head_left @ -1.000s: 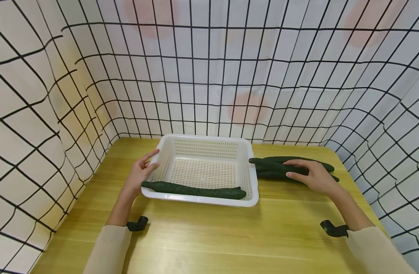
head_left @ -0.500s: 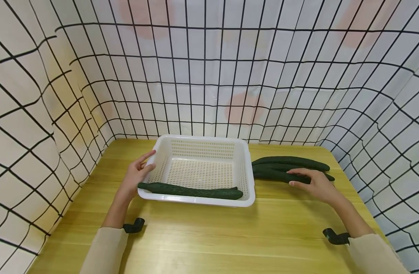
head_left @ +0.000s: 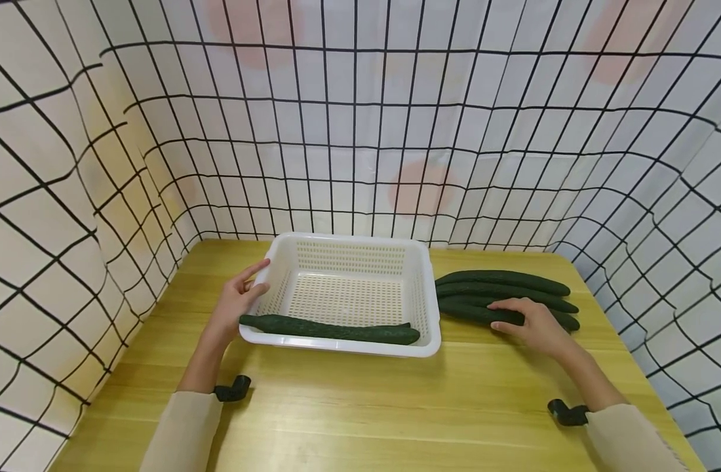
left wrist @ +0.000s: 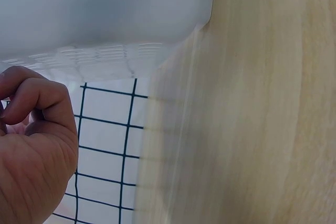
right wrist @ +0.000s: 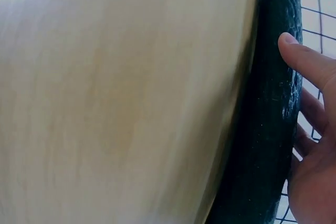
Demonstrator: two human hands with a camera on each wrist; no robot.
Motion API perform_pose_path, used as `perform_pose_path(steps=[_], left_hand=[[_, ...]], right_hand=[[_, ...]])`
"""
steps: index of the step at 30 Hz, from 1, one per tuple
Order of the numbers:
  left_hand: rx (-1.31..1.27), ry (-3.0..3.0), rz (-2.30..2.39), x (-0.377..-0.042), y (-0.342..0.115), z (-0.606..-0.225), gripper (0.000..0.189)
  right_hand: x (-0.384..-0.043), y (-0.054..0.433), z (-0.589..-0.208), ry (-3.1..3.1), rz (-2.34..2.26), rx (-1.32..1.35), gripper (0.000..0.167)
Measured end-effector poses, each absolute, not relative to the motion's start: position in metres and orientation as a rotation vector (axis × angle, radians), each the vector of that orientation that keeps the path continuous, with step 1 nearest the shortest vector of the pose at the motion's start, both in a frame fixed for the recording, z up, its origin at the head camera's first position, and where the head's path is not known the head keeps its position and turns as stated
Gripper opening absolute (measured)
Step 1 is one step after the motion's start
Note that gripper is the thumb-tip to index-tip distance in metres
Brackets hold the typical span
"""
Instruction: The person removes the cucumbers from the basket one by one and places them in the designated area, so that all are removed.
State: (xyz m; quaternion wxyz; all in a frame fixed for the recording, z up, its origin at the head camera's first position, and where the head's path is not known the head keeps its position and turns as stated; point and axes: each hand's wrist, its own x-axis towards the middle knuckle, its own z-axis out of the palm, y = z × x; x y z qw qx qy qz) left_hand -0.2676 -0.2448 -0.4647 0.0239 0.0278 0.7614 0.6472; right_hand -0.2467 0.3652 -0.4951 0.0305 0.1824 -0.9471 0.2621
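A white plastic basket (head_left: 422, 351) stands mid-table, with cucumbers (head_left: 331, 328) lying along its near side. My left hand (head_left: 231, 308) grips the basket's left rim; in the left wrist view its fingers curl beside the basket wall. To the right of the basket, several dark green cucumbers (head_left: 502, 280) lie side by side, their left ends close to its right wall. My right hand (head_left: 537, 328) holds the nearest cucumber (head_left: 469, 313) of this row, thumb on the near side and fingers over the far side. The right wrist view shows the thumb pressed on that cucumber's skin.
Black wire grid panels (head_left: 360, 131) enclose the wooden table (head_left: 360, 406) at the back and both sides, with pale cloth behind them. Black camera mounts (head_left: 233, 389) sit on both wrists.
My right hand has shifted toward the near side with the front cucumber, and the row is now more spread out. My left hand and the basket stay about where they were.
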Motion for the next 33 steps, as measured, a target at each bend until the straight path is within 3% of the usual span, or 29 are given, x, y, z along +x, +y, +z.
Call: perform_pose_path(steps=[17, 25, 33], left_hand=[[0.071, 2.355, 1.995, -0.268, -0.244, -0.467, 0.057], [0.097, 2.338, 2.008, -0.270, -0.245, -0.469, 0.058], [0.093, 2.336, 2.018, -0.269, -0.246, -0.468, 0.057]], right_hand=[[-0.245, 0.359, -0.504, -2.866, 0.712, 0.611, 0.033], [-0.246, 0.357, -0.488, -2.859, 0.757, 0.585, 0.048], [-0.252, 0.350, -0.467, -2.863, 0.880, 0.494, 0.049]])
